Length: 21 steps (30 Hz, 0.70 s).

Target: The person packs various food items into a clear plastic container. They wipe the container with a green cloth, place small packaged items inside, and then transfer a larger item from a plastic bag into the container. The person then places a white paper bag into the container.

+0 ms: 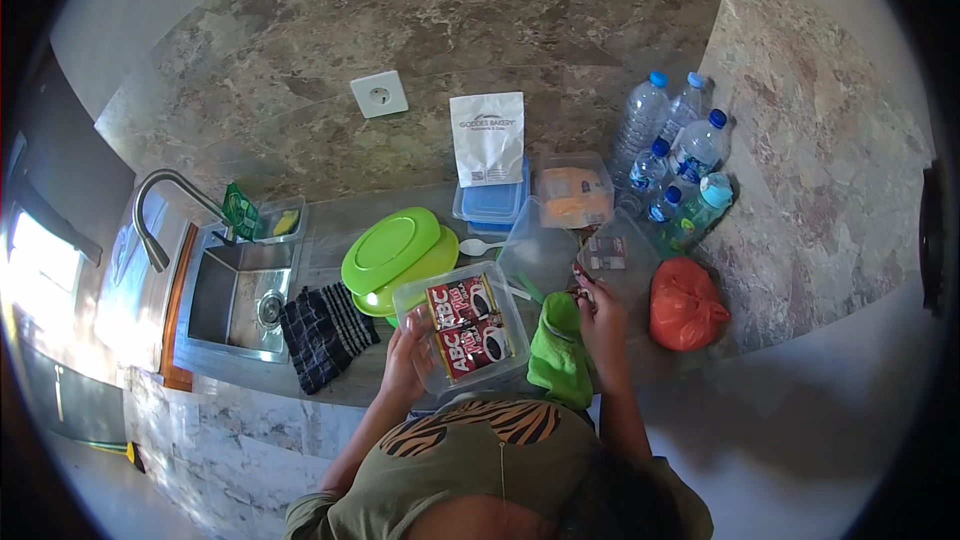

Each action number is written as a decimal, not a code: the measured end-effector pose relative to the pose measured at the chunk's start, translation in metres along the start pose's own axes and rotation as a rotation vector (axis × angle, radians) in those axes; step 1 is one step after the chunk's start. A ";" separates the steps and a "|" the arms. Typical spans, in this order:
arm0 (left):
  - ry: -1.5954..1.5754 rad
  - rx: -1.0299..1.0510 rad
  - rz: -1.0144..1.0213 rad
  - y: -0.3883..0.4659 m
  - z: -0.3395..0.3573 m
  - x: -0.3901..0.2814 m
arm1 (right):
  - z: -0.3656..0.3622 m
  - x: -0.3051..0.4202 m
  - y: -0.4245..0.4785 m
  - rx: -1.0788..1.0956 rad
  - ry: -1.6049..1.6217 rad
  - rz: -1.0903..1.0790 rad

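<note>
My left hand (409,356) grips the left side of a clear plastic container (510,315). Red and black coffee sachets (469,326) lie in it, printed with a cup. My right hand (602,311) is to its right, pinching a small dark red packet (581,272), mostly covered by the fingers. Just beyond that hand is a second clear plastic container (634,240), with a small printed packet (606,253) in it. A bright green cloth (559,360) lies left of my right wrist, at the counter's front edge. A white plastic spoon (476,247) rests behind the held container.
Left stand green lidded bowls (397,251), a dark checked cloth (326,337) and a sink (240,300) with a faucet (154,247). Blue-lidded boxes (491,202), a white paper bag (486,139) and an orange-filled box (574,195) stand behind. Several bottles (697,154) and a red bag (684,307) are right.
</note>
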State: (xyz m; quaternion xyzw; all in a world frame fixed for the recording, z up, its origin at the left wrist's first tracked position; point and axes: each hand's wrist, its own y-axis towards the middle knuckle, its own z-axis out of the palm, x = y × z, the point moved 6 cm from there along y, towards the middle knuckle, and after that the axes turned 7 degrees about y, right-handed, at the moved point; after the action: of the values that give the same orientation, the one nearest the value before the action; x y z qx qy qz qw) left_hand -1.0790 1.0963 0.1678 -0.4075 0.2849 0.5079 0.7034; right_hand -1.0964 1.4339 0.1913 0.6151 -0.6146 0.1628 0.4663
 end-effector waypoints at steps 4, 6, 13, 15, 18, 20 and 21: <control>0.014 0.017 -0.024 0.003 0.005 0.003 | -0.006 0.010 0.011 -0.080 0.560 0.106; 0.020 0.036 -0.026 0.004 0.008 0.004 | -0.003 0.019 0.014 -0.096 0.743 0.138; 0.014 0.064 -0.058 0.000 0.017 0.007 | 0.007 0.095 0.027 0.144 0.876 0.057; 0.021 0.073 -0.072 -0.002 0.020 0.009 | 0.016 0.114 0.032 0.319 0.664 -0.121; 0.004 0.100 -0.076 -0.004 0.029 0.013 | 0.035 0.138 0.030 0.463 0.564 -0.259; -0.021 0.138 -0.084 -0.003 0.031 0.015 | 0.049 0.138 0.027 0.518 0.434 -0.344; -0.030 0.139 -0.083 -0.004 0.030 0.016 | 0.053 0.138 0.024 0.491 0.359 -0.375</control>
State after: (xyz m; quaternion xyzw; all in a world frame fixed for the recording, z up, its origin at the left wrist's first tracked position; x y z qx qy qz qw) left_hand -1.0708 1.1296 0.1710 -0.3613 0.2919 0.4634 0.7547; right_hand -1.1119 1.3140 0.2803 0.7725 -0.3419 0.3226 0.4269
